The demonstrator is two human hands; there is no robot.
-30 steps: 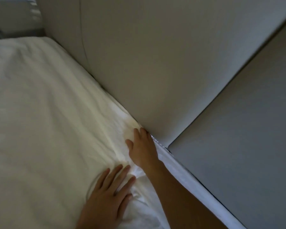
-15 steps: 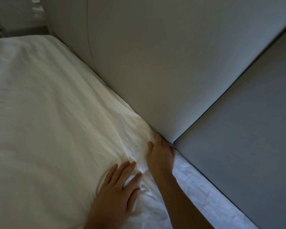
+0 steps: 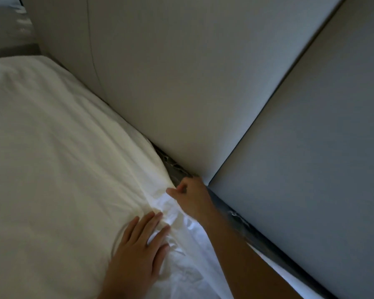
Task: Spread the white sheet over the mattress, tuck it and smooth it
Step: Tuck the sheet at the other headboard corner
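White sheet [image 3: 58, 169] covers the mattress top, wrinkled near the padded headboard [image 3: 181, 83]. Since half a second ago a dark gap [image 3: 171, 165] has opened where the sheet edge is pulled off the headboard. Right hand [image 3: 192, 196] was flat, now curled, pinching the sheet edge. Left hand [image 3: 138, 242] stays flat, fingers spread, pressing the sheet. Gap contents too dark to tell.

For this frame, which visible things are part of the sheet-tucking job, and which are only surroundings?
Part of the job:
white sheet
mattress edge, exposed dark strip
left hand, flat on the sheet
right hand, curled at the sheet's edge

Surroundings:
padded headboard panel
grey side panel
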